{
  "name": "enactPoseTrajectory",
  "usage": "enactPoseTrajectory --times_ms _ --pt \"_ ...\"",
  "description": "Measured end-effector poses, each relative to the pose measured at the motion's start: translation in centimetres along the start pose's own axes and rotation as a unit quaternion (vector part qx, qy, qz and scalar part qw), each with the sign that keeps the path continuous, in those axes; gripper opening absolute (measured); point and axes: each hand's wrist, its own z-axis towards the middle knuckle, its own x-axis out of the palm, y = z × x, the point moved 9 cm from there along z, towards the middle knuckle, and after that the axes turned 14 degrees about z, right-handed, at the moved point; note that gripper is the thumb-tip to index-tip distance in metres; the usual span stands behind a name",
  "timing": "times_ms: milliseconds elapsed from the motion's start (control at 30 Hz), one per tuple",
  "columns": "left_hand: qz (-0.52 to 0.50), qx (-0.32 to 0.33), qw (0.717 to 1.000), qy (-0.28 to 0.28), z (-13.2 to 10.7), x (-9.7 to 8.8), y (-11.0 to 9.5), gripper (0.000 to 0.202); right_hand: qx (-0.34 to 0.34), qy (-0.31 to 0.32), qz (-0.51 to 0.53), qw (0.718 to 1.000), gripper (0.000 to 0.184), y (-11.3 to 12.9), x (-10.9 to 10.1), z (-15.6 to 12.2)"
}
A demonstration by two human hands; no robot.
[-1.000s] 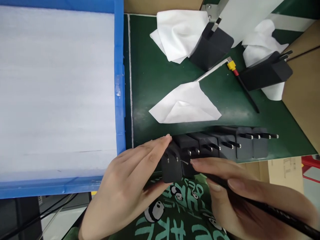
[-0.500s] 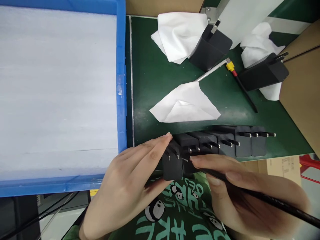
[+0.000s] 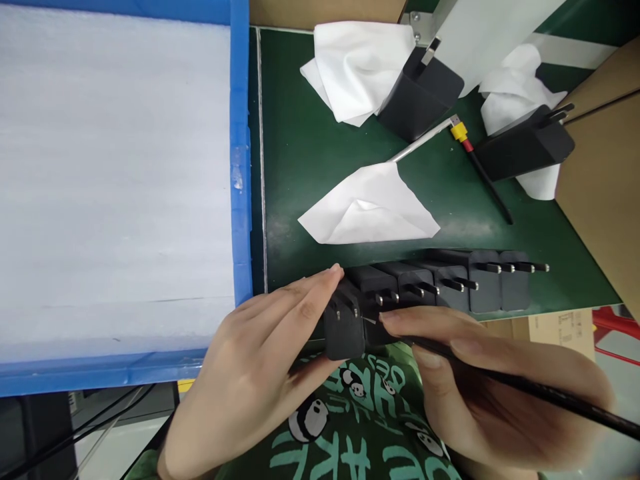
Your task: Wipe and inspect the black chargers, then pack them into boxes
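As my left hand (image 3: 245, 360) cups half-closed around the leftmost adapter (image 3: 345, 339) of the row (image 3: 485, 293), my right hand (image 3: 500, 380) pinches a black tool (image 3: 540, 393), tip (image 3: 369, 321) beside the prongs (image 3: 355, 312); this one looks underway, the others' progress unclear.

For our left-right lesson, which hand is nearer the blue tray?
Left. The left hand is beside the lower-right corner of the blue tray; the right hand lies farther right.

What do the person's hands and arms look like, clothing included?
The left hand and right hand are bare: no gloves or rings show. Green fabric, perhaps a sleeve, shows by the left forearm. The dark green top carries light green lettering and panda pictures.
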Motion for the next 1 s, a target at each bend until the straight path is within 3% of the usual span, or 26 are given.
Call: enactPoseTrajectory --times_ms 267,667,1000 --pt "0.001 0.001 1.0 -0.001 0.0 -0.1 0.0 0.062 0.015 -0.007 0.017 1.0 0.054 0.1 -0.2 -0.7" --pt "-0.002 -0.005 1.0 -0.008 -0.1 -0.1 0.1 0.06 0.041 -0.073 0.025 0.996 0.054 -0.5 0.0 -1.0" --pt "-0.005 -0.026 1.0 0.005 0.0 0.1 0.1 0.058 0.027 -0.044 0.022 0.998 0.059 -0.1 0.0 -0.6"
